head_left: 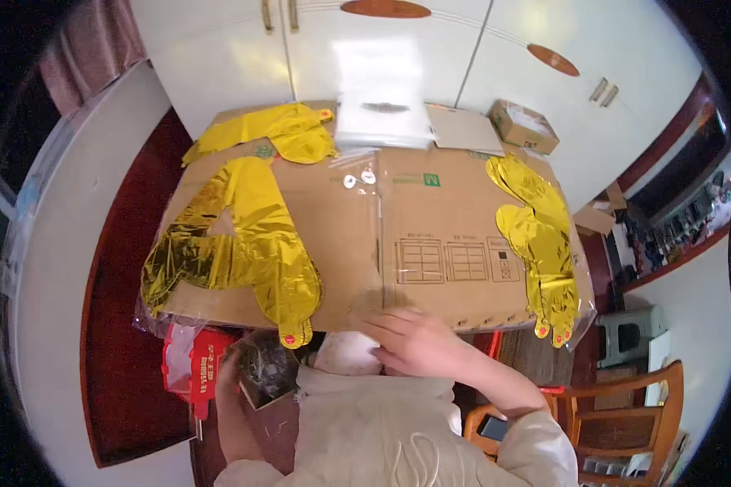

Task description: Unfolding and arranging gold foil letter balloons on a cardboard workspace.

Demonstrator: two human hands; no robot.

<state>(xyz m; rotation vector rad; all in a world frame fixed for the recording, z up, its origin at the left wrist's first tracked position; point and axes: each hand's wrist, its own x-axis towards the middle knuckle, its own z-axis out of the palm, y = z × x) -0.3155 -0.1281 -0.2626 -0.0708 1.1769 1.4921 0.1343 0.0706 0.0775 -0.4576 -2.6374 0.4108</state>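
Observation:
My right hand (418,339) is over the near edge of the flattened cardboard (337,235), fingers stretched leftward and slightly blurred; nothing shows in them. Below the edge, my left hand (229,373) rests against the side of a small box (268,369) holding dark, shiny plastic; it seems to grip the box, though its fingertips are hidden. A gold foil balloon (276,243), flat and shaped like a letter, lies on the cardboard's left half. More flat gold foil balloons lie at the far left (300,134) and along the right side (548,235).
Clear plastic bags (382,126) are stacked at the back, beside a grey-brown board (465,130) and a small carton (524,126). Two white discs (349,181) lie nearby. A red bag (191,365) hangs at the lower left. To the right stands a wooden chair (666,398).

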